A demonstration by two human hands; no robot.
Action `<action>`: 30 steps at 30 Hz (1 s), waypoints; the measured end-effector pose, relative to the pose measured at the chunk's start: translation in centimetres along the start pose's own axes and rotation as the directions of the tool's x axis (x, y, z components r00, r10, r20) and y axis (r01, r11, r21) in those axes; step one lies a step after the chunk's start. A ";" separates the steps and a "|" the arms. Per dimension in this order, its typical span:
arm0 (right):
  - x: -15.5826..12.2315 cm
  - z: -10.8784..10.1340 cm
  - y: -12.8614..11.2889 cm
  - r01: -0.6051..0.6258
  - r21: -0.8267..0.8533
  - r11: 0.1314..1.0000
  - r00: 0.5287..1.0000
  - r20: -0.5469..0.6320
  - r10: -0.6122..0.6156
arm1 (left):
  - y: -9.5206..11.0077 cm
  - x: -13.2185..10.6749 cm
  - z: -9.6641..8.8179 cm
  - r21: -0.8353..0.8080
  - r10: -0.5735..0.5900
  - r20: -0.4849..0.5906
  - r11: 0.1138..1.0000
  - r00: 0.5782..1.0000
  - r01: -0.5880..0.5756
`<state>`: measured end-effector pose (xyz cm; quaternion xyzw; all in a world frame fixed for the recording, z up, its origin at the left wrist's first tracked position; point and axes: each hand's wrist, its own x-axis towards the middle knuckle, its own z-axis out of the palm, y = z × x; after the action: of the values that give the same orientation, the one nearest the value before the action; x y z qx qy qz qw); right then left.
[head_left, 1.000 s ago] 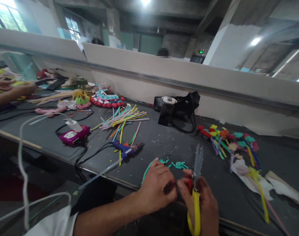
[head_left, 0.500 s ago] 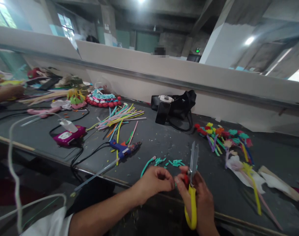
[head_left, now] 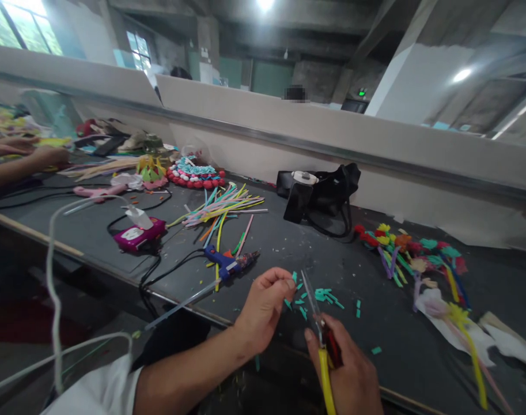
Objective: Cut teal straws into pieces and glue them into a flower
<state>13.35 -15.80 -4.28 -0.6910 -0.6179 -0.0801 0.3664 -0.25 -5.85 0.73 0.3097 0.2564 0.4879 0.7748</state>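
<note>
Nearest, the right hand [head_left: 349,377] is clenched around the yellow handle of the scissors [head_left: 316,316], whose blades point up and away, just beside the left hand [head_left: 263,308]. That hand has its fingertips [head_left: 288,282] pinched together; whether a scrap sits between them cannot be told. Teal cuttings [head_left: 323,296] lie on the dark table [head_left: 280,242] just beyond both hands. Further left of the left hand lies a blue glue gun [head_left: 228,265], with coloured stems [head_left: 222,207] beyond it. Farthest, beyond the hands, rests a black bag [head_left: 321,193].
</note>
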 end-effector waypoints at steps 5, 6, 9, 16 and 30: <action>-0.2 0.3 0.4 0.079 -0.094 0.992 0.995 0.070 -0.073 | -0.2 -0.3 0.0 -0.060 0.014 0.007 0.998 1.000 -0.013; -0.3 0.4 0.5 0.087 -0.110 0.990 0.993 0.085 -0.078 | -0.2 -0.3 0.0 -0.067 0.014 0.007 0.998 1.000 -0.013; -0.6 0.6 0.8 0.093 -0.147 0.985 0.992 0.104 -0.078 | -0.2 -0.4 0.0 -0.071 0.015 0.005 0.997 1.000 -0.015; -0.6 0.5 0.7 0.137 -0.189 0.972 0.987 0.104 -0.119 | -0.2 -0.3 0.2 -0.043 0.029 -0.041 0.999 0.999 -0.031; -0.9 0.9 1.0 0.194 -0.262 0.945 0.981 0.064 -0.183 | -0.2 -0.4 0.2 -0.053 0.046 -0.043 0.997 0.998 -0.048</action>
<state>13.73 -15.96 -5.82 -0.6732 -0.6716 -0.1840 0.2486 -0.17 -6.33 0.77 0.2844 0.2521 0.5190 0.7656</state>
